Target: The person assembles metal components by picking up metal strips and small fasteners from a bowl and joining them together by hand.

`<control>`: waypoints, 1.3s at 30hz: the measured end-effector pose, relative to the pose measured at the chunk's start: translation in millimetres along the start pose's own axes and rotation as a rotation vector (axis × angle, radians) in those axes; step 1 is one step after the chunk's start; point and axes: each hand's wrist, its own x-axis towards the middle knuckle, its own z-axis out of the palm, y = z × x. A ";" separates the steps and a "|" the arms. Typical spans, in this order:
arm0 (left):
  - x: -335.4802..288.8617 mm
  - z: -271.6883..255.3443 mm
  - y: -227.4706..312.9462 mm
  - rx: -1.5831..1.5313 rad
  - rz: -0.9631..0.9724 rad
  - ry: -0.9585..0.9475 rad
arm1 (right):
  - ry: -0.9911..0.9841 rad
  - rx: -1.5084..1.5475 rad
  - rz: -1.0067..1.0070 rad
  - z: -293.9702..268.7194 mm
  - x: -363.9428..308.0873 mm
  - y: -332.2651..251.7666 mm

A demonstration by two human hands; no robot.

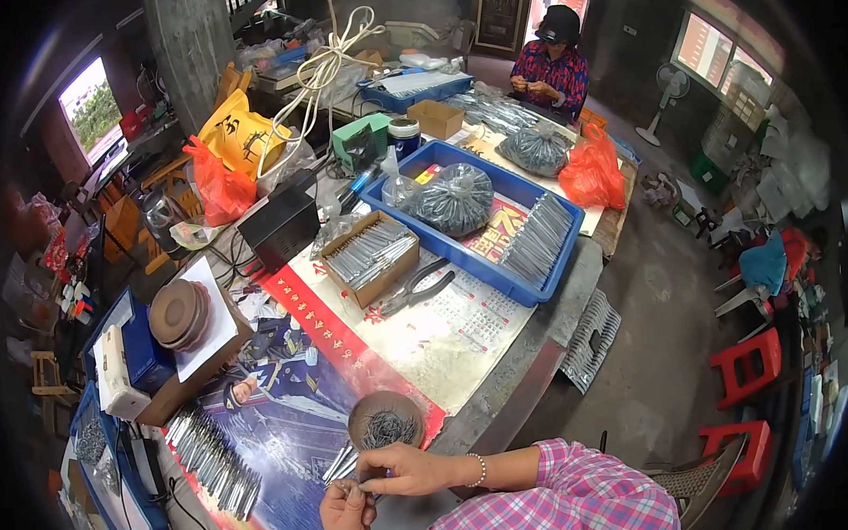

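Observation:
My left hand (347,518) and my right hand (403,470) meet at the fingertips near the table's front edge. Both are closed in a pinch, and whatever they hold is too small and covered to name. Just beyond them stands a round brown bowl (359,419) with a heap of thin dark metal pins (390,429) inside. A few slim silver rods (339,462) lie beside my right hand, partly hidden by it. Farther left, a row of many similar silver metal rods (214,459) is spread on the printed poster.
Pliers (415,289) lie beyond the bowl, near a cardboard box (373,290) of rods. A blue tray (546,293) holds a bag of dark parts (452,200) and more rods. Across the table sits another person (553,69). Red stools (747,366) stand at right.

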 end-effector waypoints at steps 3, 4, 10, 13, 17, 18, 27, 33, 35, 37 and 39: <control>-1.7 3.8 4.5 0.054 0.006 0.007 | 0.008 0.008 0.001 1.1 -0.4 4.4; -1.2 5.7 5.3 0.089 0.004 0.013 | 0.014 0.006 0.003 0.5 -1.3 5.4; -0.3 1.8 -1.0 0.097 0.036 0.000 | 0.022 0.031 -0.016 2.1 -1.5 9.7; -0.9 2.5 -1.3 0.085 0.032 0.024 | 0.012 0.047 -0.011 1.0 -1.3 6.1; -1.1 2.7 -1.1 0.110 0.030 0.033 | -0.002 0.053 0.017 1.3 -2.1 9.4; -1.1 1.9 -1.1 0.125 0.023 0.031 | 0.002 0.052 0.010 1.8 -1.8 10.4; -1.5 4.0 -1.9 0.083 0.020 0.028 | -0.017 0.069 0.033 0.2 -2.1 7.7; -3.2 6.8 2.3 0.127 0.019 0.026 | -0.024 0.053 0.024 1.0 -2.9 11.9; -3.6 7.3 2.0 0.123 0.022 0.029 | -0.023 0.051 0.026 1.3 -3.2 13.0; -3.6 6.8 0.4 0.098 0.002 0.049 | -0.023 0.048 0.027 1.5 -3.7 14.4; -3.2 5.9 -1.2 0.095 0.003 0.041 | -0.028 0.089 0.061 2.3 -4.4 16.3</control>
